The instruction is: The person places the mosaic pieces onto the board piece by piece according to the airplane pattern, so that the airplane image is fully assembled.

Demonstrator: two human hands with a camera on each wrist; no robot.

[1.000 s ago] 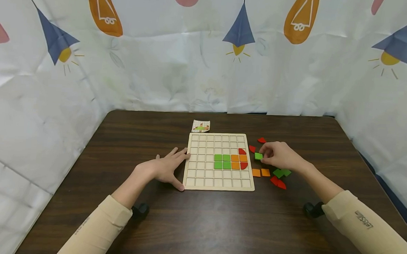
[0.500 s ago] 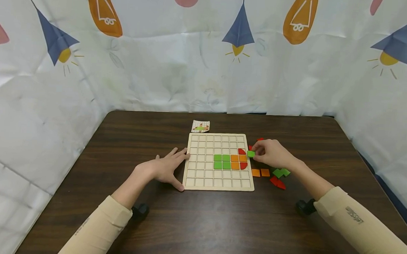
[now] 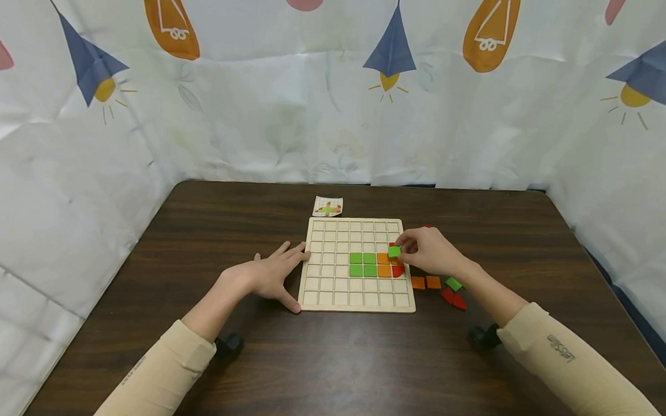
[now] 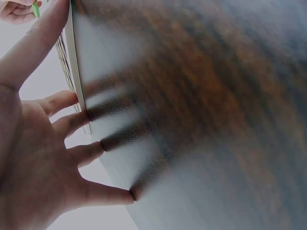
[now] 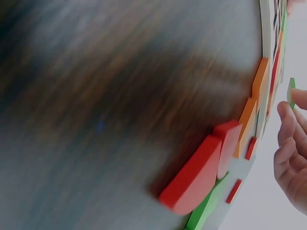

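Observation:
A pale wooden grid board (image 3: 329, 287) lies on the dark table. Several green squares (image 3: 355, 270) sit in its cells, beside orange squares (image 3: 384, 271) and red rounded tiles (image 3: 398, 272). Between thumb and fingertips, my right hand (image 3: 435, 250) pinches a green square tile (image 3: 394, 252) above the board's right side, partly covering an orange and a red tile. The right wrist view also shows this green tile (image 5: 291, 91) raised edge-on. My left hand (image 3: 267, 277) has its fingers spread, touching the board's left edge; the left wrist view shows its fingertips down on the table.
Right of the board lie loose orange squares (image 3: 433, 282), red tiles (image 3: 459, 302) and a green tile (image 3: 454, 283). More red pieces (image 5: 234, 190) show in the right wrist view. A small picture card (image 3: 328, 206) lies behind the board. A printed curtain (image 3: 337, 120) hangs behind the table.
My right hand has carried the green tile leftward, from the table beside the board to above the board's right side. The left hand stays put.

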